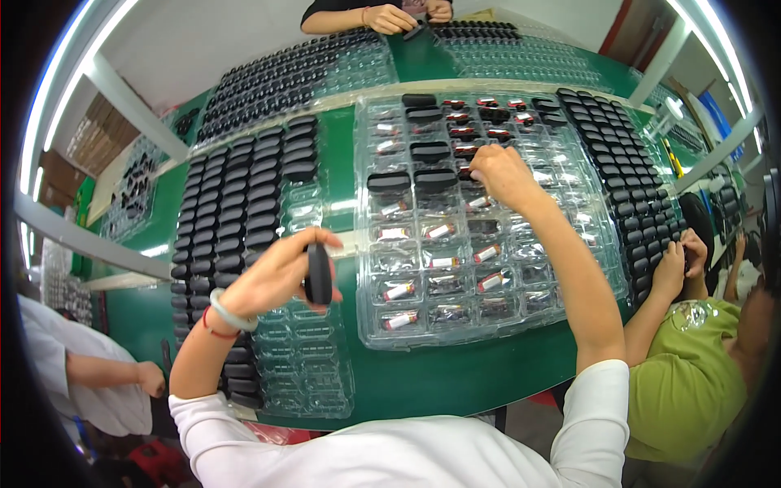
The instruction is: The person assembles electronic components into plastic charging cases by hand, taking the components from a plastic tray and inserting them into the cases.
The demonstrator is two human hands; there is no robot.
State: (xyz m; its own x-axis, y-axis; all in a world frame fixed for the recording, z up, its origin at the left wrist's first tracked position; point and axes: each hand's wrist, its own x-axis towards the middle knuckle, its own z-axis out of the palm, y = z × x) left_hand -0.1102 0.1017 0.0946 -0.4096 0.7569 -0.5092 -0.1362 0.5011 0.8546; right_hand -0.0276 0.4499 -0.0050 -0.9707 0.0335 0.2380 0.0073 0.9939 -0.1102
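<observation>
My left hand (275, 276) is closed around a smooth black oblong casing (319, 274), held upright above the gap between two trays. Over the middle clear plastic tray (364, 281), my right hand (504, 177) pinches its thumb and fingers together at a compartment. Its fingertips hide whatever they grip; a dark edge shows beside them. Small parts with white and red wrapping (443, 263) lie in many of that tray's compartments. Several black casings (435, 180) rest in its upper left part, close to my right hand.
On the left, a clear tray (303, 342) carries rows of black casings (232, 199). More casings (606, 134) fill a tray at right. Across the green table (423, 374), a co-worker's hands (390, 18) handle a black piece. A person in green (687, 374) works at right.
</observation>
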